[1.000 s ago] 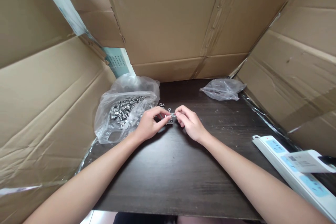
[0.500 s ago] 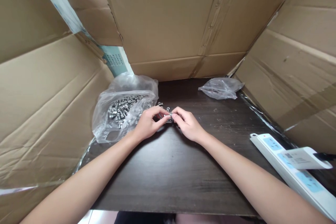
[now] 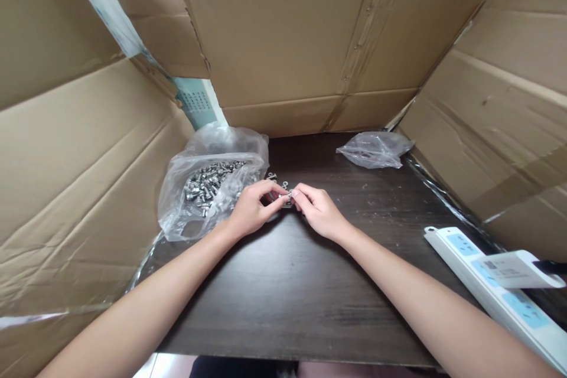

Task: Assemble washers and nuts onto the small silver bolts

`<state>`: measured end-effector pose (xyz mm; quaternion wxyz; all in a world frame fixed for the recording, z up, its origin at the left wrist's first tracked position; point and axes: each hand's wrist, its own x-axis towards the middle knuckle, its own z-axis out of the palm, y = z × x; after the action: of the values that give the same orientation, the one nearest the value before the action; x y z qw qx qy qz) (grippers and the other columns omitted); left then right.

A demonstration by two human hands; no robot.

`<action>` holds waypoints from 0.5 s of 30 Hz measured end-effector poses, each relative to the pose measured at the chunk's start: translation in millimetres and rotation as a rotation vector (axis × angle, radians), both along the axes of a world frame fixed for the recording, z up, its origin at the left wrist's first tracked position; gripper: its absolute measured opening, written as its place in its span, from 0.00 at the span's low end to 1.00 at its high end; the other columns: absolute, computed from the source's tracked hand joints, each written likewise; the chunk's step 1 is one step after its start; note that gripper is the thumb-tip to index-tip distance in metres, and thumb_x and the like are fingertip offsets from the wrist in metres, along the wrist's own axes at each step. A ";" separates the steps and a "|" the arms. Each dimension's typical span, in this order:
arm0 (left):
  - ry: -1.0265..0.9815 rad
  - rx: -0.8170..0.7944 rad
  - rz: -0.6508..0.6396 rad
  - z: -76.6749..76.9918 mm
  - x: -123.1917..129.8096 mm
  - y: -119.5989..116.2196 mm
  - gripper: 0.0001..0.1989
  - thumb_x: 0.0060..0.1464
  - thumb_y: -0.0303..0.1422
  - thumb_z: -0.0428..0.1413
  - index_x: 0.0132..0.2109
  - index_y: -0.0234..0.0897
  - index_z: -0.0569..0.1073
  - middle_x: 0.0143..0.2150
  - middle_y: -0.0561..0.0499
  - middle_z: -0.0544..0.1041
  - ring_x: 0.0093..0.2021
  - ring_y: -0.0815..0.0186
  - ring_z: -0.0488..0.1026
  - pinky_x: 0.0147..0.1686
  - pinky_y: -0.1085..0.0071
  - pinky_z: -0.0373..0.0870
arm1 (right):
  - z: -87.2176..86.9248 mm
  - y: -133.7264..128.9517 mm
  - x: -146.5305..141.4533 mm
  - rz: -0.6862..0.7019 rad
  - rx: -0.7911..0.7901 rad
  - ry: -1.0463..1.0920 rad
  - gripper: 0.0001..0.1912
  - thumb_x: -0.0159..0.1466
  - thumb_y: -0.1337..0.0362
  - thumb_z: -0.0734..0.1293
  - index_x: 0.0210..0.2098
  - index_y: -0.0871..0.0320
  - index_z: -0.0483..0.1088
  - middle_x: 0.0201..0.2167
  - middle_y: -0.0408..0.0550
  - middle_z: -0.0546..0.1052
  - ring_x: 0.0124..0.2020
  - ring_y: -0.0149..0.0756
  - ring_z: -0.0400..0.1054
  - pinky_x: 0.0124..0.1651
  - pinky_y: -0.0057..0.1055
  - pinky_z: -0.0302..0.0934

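Over the dark table, my left hand (image 3: 256, 207) pinches a small metal bolt (image 3: 286, 195) between thumb and forefinger. From the other side, my right hand (image 3: 316, 208) is closed at the bolt's end, its fingertips round what looks like a small nut (image 3: 290, 192), mostly covered. The two sets of fingertips almost meet. Just beyond them lie a loose bolt (image 3: 271, 176) and a ring-shaped nut (image 3: 285, 184). More small metal parts under the hands are partly hidden. Left of my left hand, an open clear plastic bag (image 3: 170, 207) holds a heap of metal bolts (image 3: 208, 183).
A crumpled clear plastic bag (image 3: 376, 149) lies at the back right of the table (image 3: 283, 289). Along the right side runs a white power strip (image 3: 469, 266) with a plug and a tag over it. Cardboard walls (image 3: 283, 41) enclose the back and both sides.
Both hands stay together at the bolt, with the right fingers shifting very slightly around its end. The whole view has moved a touch; the bags and loose parts lie as before.
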<state>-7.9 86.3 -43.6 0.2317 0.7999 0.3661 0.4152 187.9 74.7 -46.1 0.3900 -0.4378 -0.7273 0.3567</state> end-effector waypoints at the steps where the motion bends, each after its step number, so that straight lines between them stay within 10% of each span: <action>1: 0.001 -0.005 0.005 0.0 -0.1 0.1 0.05 0.62 0.33 0.60 0.39 0.36 0.79 0.34 0.50 0.80 0.32 0.68 0.74 0.35 0.73 0.72 | 0.5 -0.2 -0.1 -0.012 0.003 0.005 0.19 0.72 0.54 0.57 0.27 0.56 0.62 0.23 0.42 0.66 0.27 0.32 0.60 0.34 0.30 0.53; 15: 0.012 -0.010 0.016 0.2 -0.3 0.3 0.06 0.62 0.33 0.60 0.39 0.36 0.79 0.35 0.50 0.80 0.33 0.67 0.75 0.35 0.73 0.71 | -0.6 0.4 -0.3 0.018 -0.011 0.052 0.11 0.69 0.58 0.62 0.33 0.57 0.67 0.27 0.42 0.69 0.29 0.33 0.61 0.34 0.29 0.55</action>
<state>-8.2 86.6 -43.3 0.2304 0.7982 0.3760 0.4104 187.6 75.1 -46.6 0.4032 -0.4241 -0.7189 0.3752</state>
